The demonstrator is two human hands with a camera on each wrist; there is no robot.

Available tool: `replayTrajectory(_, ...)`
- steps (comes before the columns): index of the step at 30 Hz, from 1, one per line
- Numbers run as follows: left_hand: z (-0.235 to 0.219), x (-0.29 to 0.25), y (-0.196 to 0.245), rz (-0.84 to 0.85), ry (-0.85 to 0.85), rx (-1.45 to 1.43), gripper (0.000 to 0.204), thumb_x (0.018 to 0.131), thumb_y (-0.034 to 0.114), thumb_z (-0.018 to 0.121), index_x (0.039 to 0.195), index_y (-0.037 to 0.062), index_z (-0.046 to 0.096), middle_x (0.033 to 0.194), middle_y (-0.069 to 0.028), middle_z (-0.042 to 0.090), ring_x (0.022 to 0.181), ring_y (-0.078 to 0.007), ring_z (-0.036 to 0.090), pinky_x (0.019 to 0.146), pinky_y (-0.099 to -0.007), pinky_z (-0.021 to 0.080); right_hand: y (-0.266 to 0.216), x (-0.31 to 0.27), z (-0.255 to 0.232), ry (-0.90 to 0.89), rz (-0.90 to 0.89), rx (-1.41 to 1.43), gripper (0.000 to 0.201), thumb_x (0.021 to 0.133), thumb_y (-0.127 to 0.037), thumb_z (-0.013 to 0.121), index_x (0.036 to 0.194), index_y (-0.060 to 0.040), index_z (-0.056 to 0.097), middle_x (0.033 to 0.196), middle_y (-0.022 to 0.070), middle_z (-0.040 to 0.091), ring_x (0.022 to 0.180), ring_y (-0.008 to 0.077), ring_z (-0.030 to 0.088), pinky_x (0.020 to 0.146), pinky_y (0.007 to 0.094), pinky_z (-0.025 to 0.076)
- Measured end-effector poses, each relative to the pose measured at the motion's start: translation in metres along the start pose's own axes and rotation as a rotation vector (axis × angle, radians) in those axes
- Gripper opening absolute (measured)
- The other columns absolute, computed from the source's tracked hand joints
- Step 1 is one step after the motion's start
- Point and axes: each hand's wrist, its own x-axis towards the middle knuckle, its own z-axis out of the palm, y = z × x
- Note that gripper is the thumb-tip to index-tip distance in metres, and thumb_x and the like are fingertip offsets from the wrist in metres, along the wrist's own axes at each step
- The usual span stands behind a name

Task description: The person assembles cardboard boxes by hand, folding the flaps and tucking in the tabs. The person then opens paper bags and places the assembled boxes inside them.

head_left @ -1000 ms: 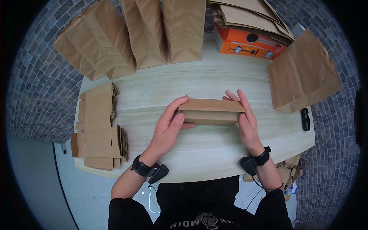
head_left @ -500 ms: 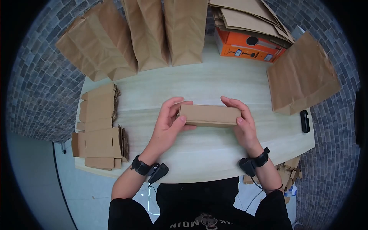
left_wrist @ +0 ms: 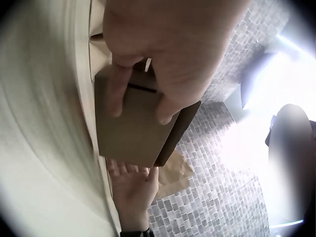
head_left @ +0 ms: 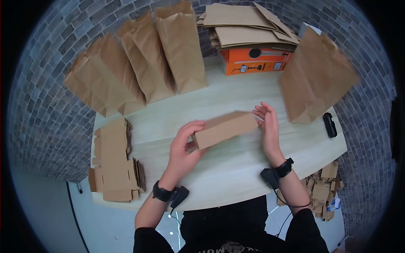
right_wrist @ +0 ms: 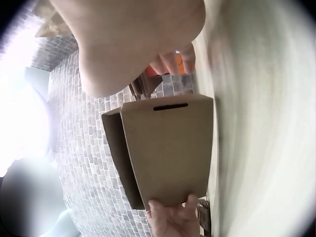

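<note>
A small oblong cardboard box is tilted over the middle of the table, its right end farther from the body than its left. My left hand grips the left end, with fingers and thumb on either side. In the right wrist view the left fingertips press on the box's near end, and a dark slot shows at its other end. Beside the right end is my right hand, fingers loosely bent and holding nothing. The left wrist view shows the box under the left thumb and finger.
Flat cardboard blanks lie stacked on the table's left. Tall paper bags stand at the back left, another paper bag at the right. Flat cardboard sheets top an orange box. A black object lies near the right edge.
The box's gap at the top closed between the first two frames. Since then my right hand has let go, and the box has turned, its right end swinging away. The head view has shifted.
</note>
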Motion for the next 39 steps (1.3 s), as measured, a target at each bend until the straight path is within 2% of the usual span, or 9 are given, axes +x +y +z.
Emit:
replayTrajectory(2, 0.012, 0.020, -0.003, 0.273, 0.058, 0.513, 0.054, 0.073, -0.010, 0.065, 0.123, 0.0086, 0.055, 0.139, -0.0139, 0.052, 0.136, -0.0342, 0.042, 0.103, -0.0429, 0.047, 0.015, 0.010, -0.011, 0.106, 0.034, -0.018, 0.038, 0.106, -0.030, 0.041, 0.131, -0.0022, 0.050, 0.119, 0.0113, 0.057, 0.107, 0.0174, 0.055, 0.088, 0.0309, 0.046)
replayTrajectory(5, 0.044, 0.058, -0.021, 0.461, 0.082, 0.586, 0.056, 0.069, -0.008, 0.062, 0.122, 0.0066, 0.054, 0.145, -0.0190, 0.044, 0.141, -0.0445, 0.030, 0.114, -0.0508, 0.031, 0.028, 0.016, -0.017, 0.204, 0.078, -0.043, 0.030, 0.104, -0.023, 0.043, 0.122, -0.0018, 0.054, 0.106, 0.0077, 0.060, 0.090, 0.0118, 0.056, 0.075, 0.0267, 0.048)
replayTrajectory(15, 0.094, 0.073, -0.053, 0.301, -0.310, 0.484, 0.038, 0.088, 0.010, 0.062, 0.126, 0.0022, 0.056, 0.139, -0.0218, 0.050, 0.134, -0.0398, 0.042, 0.112, -0.0449, 0.036, 0.022, 0.014, -0.019, 0.147, 0.138, -0.131, 0.016, 0.100, -0.013, 0.049, 0.103, -0.0064, 0.063, 0.072, -0.0030, 0.053, 0.062, 0.0054, 0.047, 0.054, 0.0212, 0.038)
replayTrajectory(22, -0.042, 0.015, 0.078, 0.053, -0.324, 0.462, 0.026, 0.091, 0.013, 0.061, 0.114, 0.0011, 0.064, 0.100, -0.0150, 0.069, 0.091, -0.0254, 0.068, 0.077, -0.0356, 0.055, 0.023, 0.009, -0.014, 0.018, 0.139, -0.211, 0.015, 0.101, -0.014, 0.050, 0.100, -0.0082, 0.064, 0.067, -0.0049, 0.050, 0.058, 0.0034, 0.044, 0.050, 0.0198, 0.032)
replayTrajectory(26, -0.155, -0.039, 0.116, -0.224, 0.260, 0.731, 0.019, 0.091, 0.009, 0.060, 0.105, 0.0010, 0.069, 0.081, -0.0068, 0.071, 0.073, -0.0131, 0.064, 0.067, -0.0276, 0.052, 0.022, 0.002, -0.004, -0.035, 0.145, -0.181, 0.015, 0.101, -0.013, 0.050, 0.097, -0.0081, 0.064, 0.064, -0.0050, 0.049, 0.054, 0.0040, 0.044, 0.049, 0.0197, 0.033)
replayTrajectory(29, -0.244, -0.075, 0.118, -0.488, 0.386, 1.049, 0.021, 0.084, 0.015, 0.064, 0.096, -0.0016, 0.069, 0.080, -0.0146, 0.069, 0.075, -0.0204, 0.067, 0.070, -0.0333, 0.052, 0.023, -0.007, 0.011, -0.099, 0.130, -0.213, 0.014, 0.100, -0.010, 0.050, 0.096, -0.0071, 0.063, 0.065, -0.0042, 0.051, 0.055, 0.0044, 0.045, 0.049, 0.0207, 0.034)
replayTrajectory(31, -0.286, -0.112, 0.105, -0.647, 0.379, 1.322, 0.025, 0.078, 0.022, 0.066, 0.089, 0.0002, 0.071, 0.085, -0.0229, 0.069, 0.088, -0.0399, 0.068, 0.078, -0.0456, 0.054, 0.027, -0.011, 0.035, -0.204, 0.086, -0.185, 0.014, 0.098, -0.008, 0.050, 0.095, -0.0056, 0.063, 0.066, -0.0031, 0.052, 0.056, 0.0049, 0.048, 0.050, 0.0212, 0.036)
replayTrajectory(34, -0.308, -0.150, 0.087, -0.829, 0.481, 1.405, 0.023, 0.077, 0.022, 0.067, 0.087, 0.0009, 0.070, 0.088, -0.0232, 0.069, 0.090, -0.0403, 0.067, 0.079, -0.0456, 0.054, 0.025, -0.013, 0.073, -0.329, 0.116, -0.238, 0.014, 0.097, -0.007, 0.050, 0.095, -0.0045, 0.063, 0.066, -0.0023, 0.053, 0.057, 0.0053, 0.049, 0.051, 0.0213, 0.037)
replayTrajectory(39, -0.302, -0.189, 0.057, -0.679, 0.624, 1.429, 0.017, 0.070, 0.010, 0.069, 0.081, 0.0013, 0.059, 0.083, -0.0219, 0.066, 0.087, -0.0416, 0.064, 0.074, -0.0498, 0.051, 0.037, -0.004, 0.108, -0.481, 0.104, -0.206, 0.015, 0.097, -0.007, 0.050, 0.095, -0.0045, 0.064, 0.064, -0.0019, 0.054, 0.057, 0.0054, 0.051, 0.052, 0.0217, 0.039)
